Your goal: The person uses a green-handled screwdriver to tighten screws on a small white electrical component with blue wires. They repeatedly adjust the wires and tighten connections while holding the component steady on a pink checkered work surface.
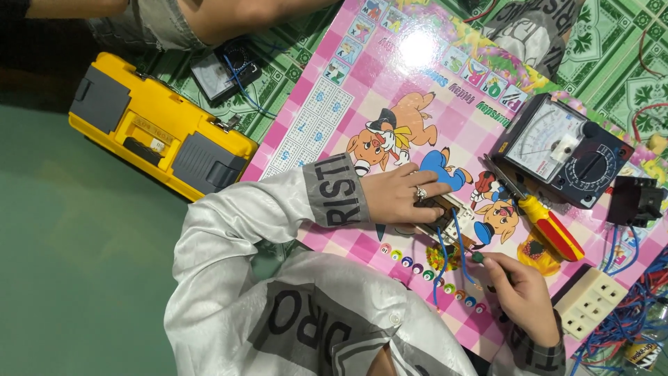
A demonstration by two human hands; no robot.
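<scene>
Blue wires pinched by right hand at 5 o'clock; left hand flat, pressing socket part. Red-yellow screwdriver at 3 o'clock.

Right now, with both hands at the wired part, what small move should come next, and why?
Probably bring the small tool's tip in the right hand onto the part. The left hand already pins it to the pink mat, and blue wires run between them.
</scene>
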